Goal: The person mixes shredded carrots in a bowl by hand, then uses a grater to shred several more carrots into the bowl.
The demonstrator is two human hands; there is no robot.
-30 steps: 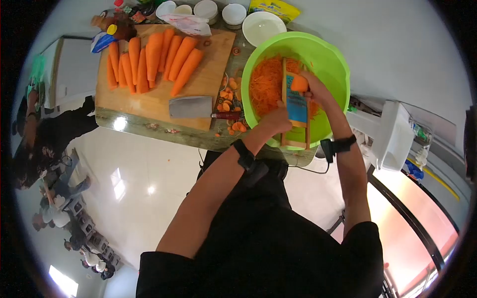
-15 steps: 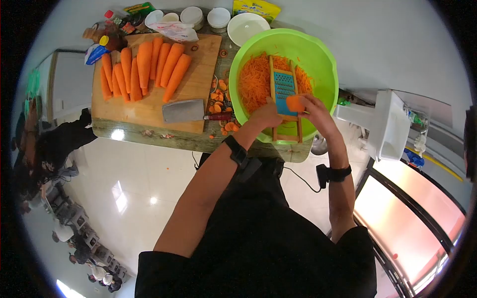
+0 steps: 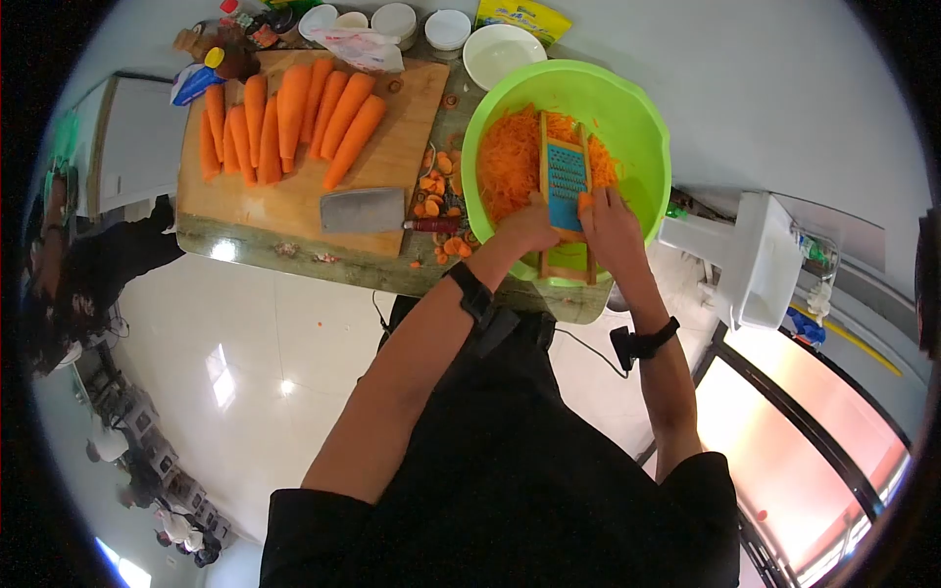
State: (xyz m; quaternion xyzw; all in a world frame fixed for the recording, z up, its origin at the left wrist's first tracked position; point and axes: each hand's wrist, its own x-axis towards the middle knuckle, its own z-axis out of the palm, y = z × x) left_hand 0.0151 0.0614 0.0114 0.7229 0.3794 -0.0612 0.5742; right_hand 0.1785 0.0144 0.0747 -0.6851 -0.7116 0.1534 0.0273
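A wooden-framed grater point(image 3: 566, 174) with a blue face leans in a large green basin point(image 3: 644, 127), its lower end over the near rim. My left hand point(image 3: 529, 228) is closed on the grater's left side. In my closed right hand point(image 3: 614, 230) is a piece of carrot point(image 3: 585, 201), mostly covered by the fingers, at the grater's lower right edge. Shredded carrot point(image 3: 507, 162) is heaped in the basin, left of the grater and behind it.
Several peeled carrots point(image 3: 291, 116) lie on a wooden cutting board point(image 3: 265, 211), with a cleaver point(image 3: 363, 210) near its front edge. Carrot scraps point(image 3: 432, 196) are scattered between board and basin. A white bowl point(image 3: 502, 56) and a yellow packet point(image 3: 525, 16) stand behind; a white sink point(image 3: 765, 260) is at right.
My right hand has turned and shifted slightly, so its fingers now cover more of the carrot piece. My left hand stays at the grater. The whole view has shifted a little.
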